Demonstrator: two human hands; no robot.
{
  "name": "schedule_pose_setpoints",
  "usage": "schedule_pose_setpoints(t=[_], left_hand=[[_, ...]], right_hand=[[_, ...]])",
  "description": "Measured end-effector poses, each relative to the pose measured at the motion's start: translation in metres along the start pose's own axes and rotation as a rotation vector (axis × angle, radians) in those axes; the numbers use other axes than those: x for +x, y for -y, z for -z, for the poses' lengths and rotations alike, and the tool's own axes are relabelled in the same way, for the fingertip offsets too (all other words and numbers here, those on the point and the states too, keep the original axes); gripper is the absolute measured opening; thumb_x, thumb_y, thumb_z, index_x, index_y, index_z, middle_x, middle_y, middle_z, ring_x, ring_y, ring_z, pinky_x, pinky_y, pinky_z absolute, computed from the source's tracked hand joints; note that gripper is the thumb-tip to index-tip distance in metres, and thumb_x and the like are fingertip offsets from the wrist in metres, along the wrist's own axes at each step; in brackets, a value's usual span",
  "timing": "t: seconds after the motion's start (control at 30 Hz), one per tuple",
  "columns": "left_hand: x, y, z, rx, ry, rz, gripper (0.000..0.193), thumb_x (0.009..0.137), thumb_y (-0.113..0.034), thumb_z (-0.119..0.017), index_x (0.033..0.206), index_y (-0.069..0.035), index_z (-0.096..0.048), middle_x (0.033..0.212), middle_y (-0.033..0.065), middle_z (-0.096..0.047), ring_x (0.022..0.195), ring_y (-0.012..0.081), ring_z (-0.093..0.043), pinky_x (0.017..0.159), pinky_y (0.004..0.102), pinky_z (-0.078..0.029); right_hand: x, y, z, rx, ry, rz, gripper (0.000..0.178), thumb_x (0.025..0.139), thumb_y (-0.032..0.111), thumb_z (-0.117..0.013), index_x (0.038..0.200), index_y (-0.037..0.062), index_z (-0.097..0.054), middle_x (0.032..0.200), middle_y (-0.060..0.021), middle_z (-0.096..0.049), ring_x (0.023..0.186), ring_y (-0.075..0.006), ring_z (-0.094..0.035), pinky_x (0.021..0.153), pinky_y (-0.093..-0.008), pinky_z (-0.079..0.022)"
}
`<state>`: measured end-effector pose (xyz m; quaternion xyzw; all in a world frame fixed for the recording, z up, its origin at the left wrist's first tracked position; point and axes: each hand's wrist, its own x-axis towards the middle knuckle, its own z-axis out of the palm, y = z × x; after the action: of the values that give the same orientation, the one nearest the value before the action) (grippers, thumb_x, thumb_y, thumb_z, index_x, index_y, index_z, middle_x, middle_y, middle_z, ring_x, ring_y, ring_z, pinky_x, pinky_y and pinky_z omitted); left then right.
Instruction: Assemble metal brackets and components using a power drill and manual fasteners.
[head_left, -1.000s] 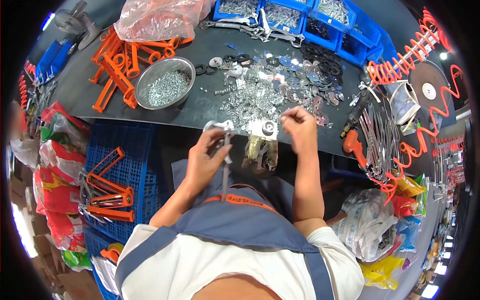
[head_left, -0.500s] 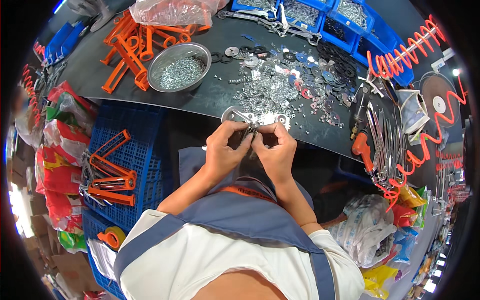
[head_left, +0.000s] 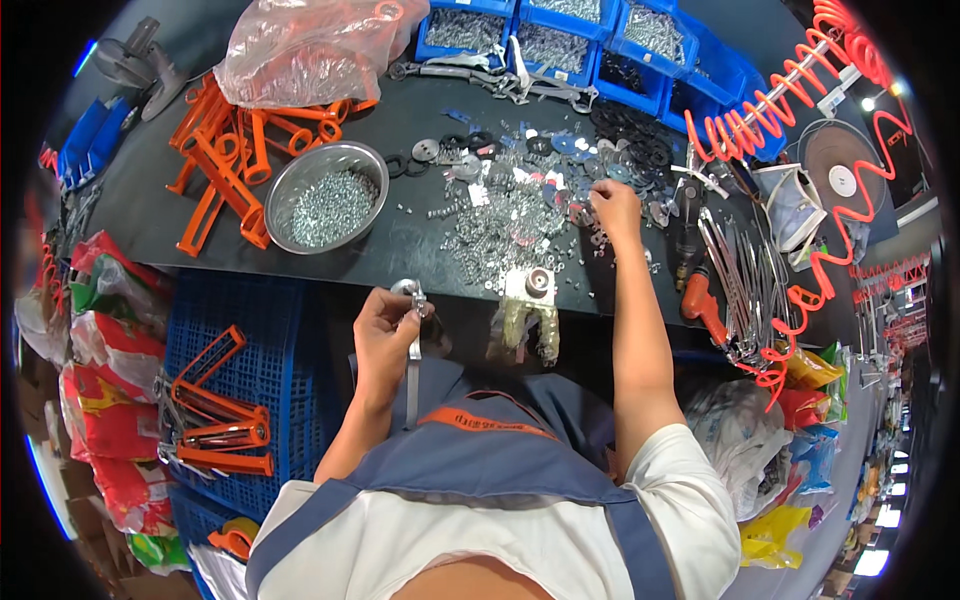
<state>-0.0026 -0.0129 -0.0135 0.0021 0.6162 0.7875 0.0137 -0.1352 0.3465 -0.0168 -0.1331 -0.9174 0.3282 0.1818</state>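
One held metal strip point(head_left: 413, 385), one bowl point(head_left: 335, 159)

The metal part point(head_left: 413, 372) is silver, the frames point(head_left: 259, 150) orange, the bins point(head_left: 632, 92) blue, the apron point(head_left: 480, 466) slate-blue.

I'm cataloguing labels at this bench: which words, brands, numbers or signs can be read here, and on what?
None that I can quote.
Orange band on the apron: dark lettering, too small and blurred to read.
White centre of the round disc: tiny marks, too small to read.
Pale plastic bag at right: any print is too creased and blurred to read.
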Motion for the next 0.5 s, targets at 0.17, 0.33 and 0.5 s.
schedule_pose_setpoints(t=[0.17,0.33,0.5], left_hand=[[-0.004,0.0,-0.002,-0.019,-0.003,0.049,0.011,0.081,-0.002,-0.055,0.09,0.003,-0.053,0.089,0.015,-0.064,0.083,0.0165,-0.062,0.082,0.0294,-0.051],[-0.009,0.001,0.003,-0.095,-0.006,0.042,0.009,0.083,0.003,-0.054,0.092,0.001,-0.052,0.088,0.0125,-0.065,0.084,0.0142,-0.062,0.08,0.0272,-0.048],[-0.012,0.002,-0.01,-0.131,0.076,0.095,0.009,0.083,0.001,-0.054,0.092,0.001,-0.052,0.088,0.0126,-0.065,0.082,0.0143,-0.061,0.077,0.0272,-0.048]], right_hand=[[0.027,0.003,-0.025,-0.565,0.061,0.128,0.025,0.074,0.021,-0.066,0.081,-0.0023,-0.067,0.085,-0.0232,-0.066,0.081,-0.0412,-0.064,0.071,-0.047,-0.052],[0.003,0.005,-0.013,-0.62,0.036,0.283,0.021,0.075,0.019,-0.068,0.083,-0.0001,-0.065,0.09,-0.0213,-0.064,0.085,-0.0391,-0.063,0.074,-0.0465,-0.051],[-0.003,-0.026,-0.011,-0.419,-0.075,0.309,0.021,0.07,0.014,-0.073,0.086,0.0039,-0.065,0.096,-0.0163,-0.061,0.089,-0.0367,-0.06,0.076,-0.0443,-0.049]])
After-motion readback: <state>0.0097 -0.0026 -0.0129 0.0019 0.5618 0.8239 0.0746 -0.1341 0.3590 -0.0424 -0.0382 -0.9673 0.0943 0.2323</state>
